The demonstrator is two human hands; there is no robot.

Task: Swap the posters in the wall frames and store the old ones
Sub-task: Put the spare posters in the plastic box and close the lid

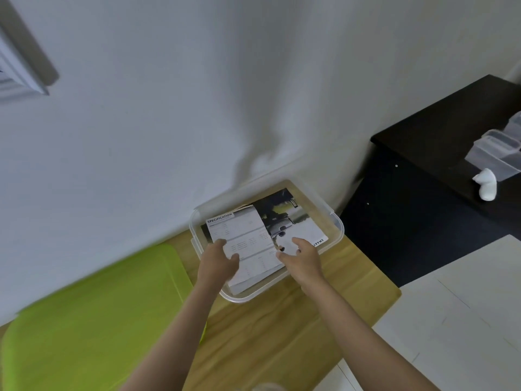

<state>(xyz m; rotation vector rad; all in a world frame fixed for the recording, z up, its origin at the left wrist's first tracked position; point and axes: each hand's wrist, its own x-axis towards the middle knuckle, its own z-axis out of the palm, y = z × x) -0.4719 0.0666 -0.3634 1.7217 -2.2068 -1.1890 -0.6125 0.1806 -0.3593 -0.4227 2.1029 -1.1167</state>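
A clear plastic storage box (pixel 337 225) sits on a wooden surface by the wall. Inside lie posters: a white sheet headed "SPECIFICATION" (pixel 248 238) on top, and a dark car picture (pixel 284 214) under it to the right. My left hand (pixel 217 263) rests on the near left part of the white sheet, thumb spread over the paper. My right hand (pixel 303 258) lies on the car poster's near edge with its fingers fairly straight. A grey wall frame (pixel 19 66) shows at the upper left edge.
A lime green lid or cushion (pixel 98 314) lies left of the box on the wooden top (pixel 282 328). A black cabinet (pixel 437 165) stands to the right, carrying clear plastic containers (pixel 496 153) and a white crumpled item (pixel 486 183). White floor tiles fill the lower right.
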